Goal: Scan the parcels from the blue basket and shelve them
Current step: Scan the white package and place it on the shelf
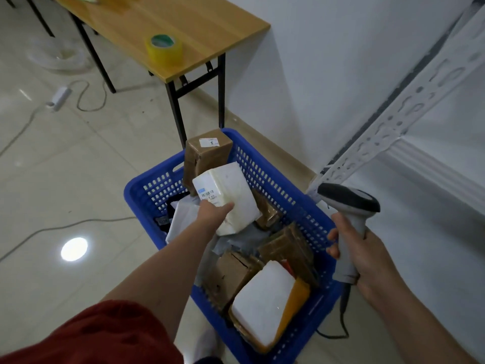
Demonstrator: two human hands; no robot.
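Parcel [231,195] – white, labelled – is being gripped by the left hand [214,215] over the basket [136,187]; the right hand [367,256] is clutching a scanner [349,200] just right of the basket.

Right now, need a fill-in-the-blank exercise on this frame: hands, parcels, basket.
The left hand grips a white box-shaped parcel above the ____ perforated plastic basket.
The right hand grips a grey handheld barcode scanner by its ____.
A yellow roll of tape sits on the wooden-topped ____ with black legs.
Missing words: blue; handle; table.
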